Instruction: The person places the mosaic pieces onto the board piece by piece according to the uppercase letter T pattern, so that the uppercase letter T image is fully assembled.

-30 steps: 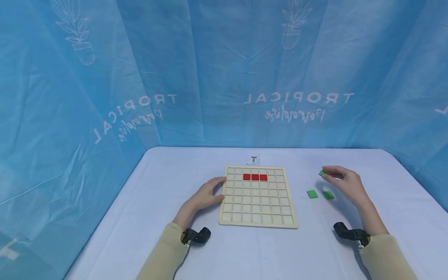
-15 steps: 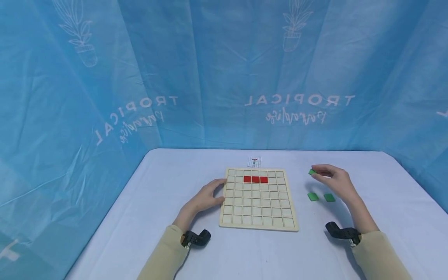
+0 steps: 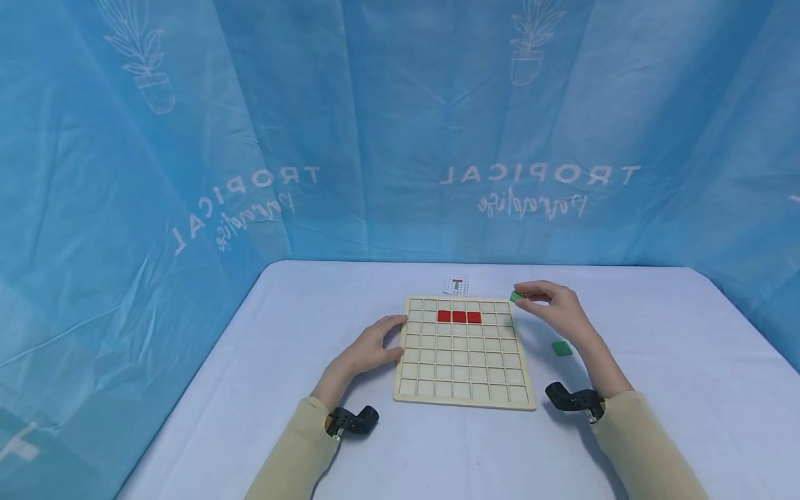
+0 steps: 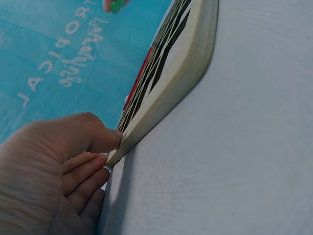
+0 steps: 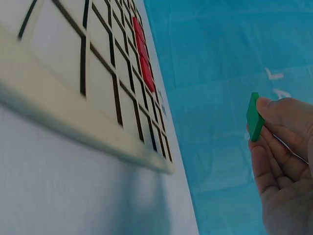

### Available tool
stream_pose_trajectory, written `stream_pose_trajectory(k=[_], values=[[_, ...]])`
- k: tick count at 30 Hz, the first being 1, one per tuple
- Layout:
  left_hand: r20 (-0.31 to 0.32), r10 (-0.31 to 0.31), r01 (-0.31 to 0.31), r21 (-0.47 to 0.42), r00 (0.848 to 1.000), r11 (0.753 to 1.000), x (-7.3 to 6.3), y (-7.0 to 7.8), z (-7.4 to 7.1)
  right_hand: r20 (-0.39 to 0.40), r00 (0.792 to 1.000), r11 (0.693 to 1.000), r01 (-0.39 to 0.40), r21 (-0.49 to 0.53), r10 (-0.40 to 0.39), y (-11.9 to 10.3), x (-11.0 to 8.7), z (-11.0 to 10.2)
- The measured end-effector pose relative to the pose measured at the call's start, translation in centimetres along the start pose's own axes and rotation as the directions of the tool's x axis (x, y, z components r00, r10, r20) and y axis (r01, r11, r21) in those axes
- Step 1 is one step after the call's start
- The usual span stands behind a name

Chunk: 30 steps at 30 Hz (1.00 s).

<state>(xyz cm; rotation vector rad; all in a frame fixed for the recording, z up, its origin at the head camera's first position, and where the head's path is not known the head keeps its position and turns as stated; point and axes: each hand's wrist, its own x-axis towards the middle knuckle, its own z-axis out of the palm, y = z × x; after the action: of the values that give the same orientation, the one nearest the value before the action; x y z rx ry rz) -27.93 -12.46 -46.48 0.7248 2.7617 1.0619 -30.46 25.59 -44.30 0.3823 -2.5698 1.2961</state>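
Observation:
A pale square board (image 3: 460,357) with a raised grid lies on the table. Three red tiles (image 3: 459,317) sit side by side in its second row from the far edge. My left hand (image 3: 369,347) rests against the board's left edge, its thumb and forefinger spread apart and touching the rim. My right hand (image 3: 558,310) pinches a green tile (image 5: 254,117) between thumb and fingers, raised near the board's far right corner. Another green tile (image 3: 562,348) lies on the table beneath the right forearm.
A small printed card (image 3: 457,285) showing a T pattern in a grid lies behind the board. White cloth (image 3: 475,451) covers the table. Blue curtains (image 3: 387,139) hang behind it and at the sides.
My right hand has carried the green tile leftward to the board's far right corner. A second loose green tile is now out of sight, behind the right forearm. The left hand has stayed put.

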Motion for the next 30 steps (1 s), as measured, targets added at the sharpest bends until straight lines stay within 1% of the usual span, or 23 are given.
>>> stream_pose_trajectory(k=[1, 3, 6, 11, 14, 18, 22, 26, 30], values=[[-0.002, 0.001, -0.001, -0.002, 1.000, 1.000, 0.0, 0.0, 0.0, 0.008, 1.000, 1.000, 0.001, 0.003, -0.001, -1.4, -0.2, 0.1], [-0.005, 0.004, -0.004, -0.003, 1.000, 1.000, 0.0, -0.1, 0.0, 0.045, 0.999, 0.999, 0.003, 0.034, -0.005, -3.0, -0.3, 0.3], [-0.006, 0.008, -0.008, -0.007, 1.000, 1.000, -0.1, -0.1, -0.1, 0.080, 0.997, 0.998, 0.000, 0.056, -0.005, -4.2, -0.1, 0.8], [-0.005, 0.014, -0.014, -0.008, 1.000, 1.000, -0.2, -0.2, -0.2, 0.109, 0.994, 0.996, 0.012, 0.085, -0.021, -4.9, 0.4, 2.0], [0.001, 0.015, -0.015, -0.009, 1.000, 1.000, -0.2, -0.3, -0.1, 0.125, 0.992, 0.996, 0.006, 0.094, -0.018, -5.2, 0.5, 2.7], [0.008, 0.019, -0.019, -0.017, 1.000, 1.000, -0.2, -0.4, 0.1, 0.152, 0.988, 0.996, 0.006, 0.092, -0.020, -5.5, 0.5, 3.9], [0.007, 0.020, -0.020, -0.025, 1.000, 0.999, -0.1, -0.4, 0.1, 0.176, 0.983, 0.995, 0.030, 0.099, -0.048, -5.7, 0.5, 4.7], [0.005, 0.020, -0.020, -0.022, 1.000, 1.000, 0.0, -0.3, 0.0, 0.182, 0.980, 0.992, 0.059, 0.113, -0.079, -6.2, 0.6, 5.3], [0.005, 0.023, -0.023, -0.014, 1.000, 1.000, 0.0, -0.3, -0.2, 0.196, 0.977, 0.991, 0.066, 0.119, -0.088, -6.6, 0.7, 5.8]])
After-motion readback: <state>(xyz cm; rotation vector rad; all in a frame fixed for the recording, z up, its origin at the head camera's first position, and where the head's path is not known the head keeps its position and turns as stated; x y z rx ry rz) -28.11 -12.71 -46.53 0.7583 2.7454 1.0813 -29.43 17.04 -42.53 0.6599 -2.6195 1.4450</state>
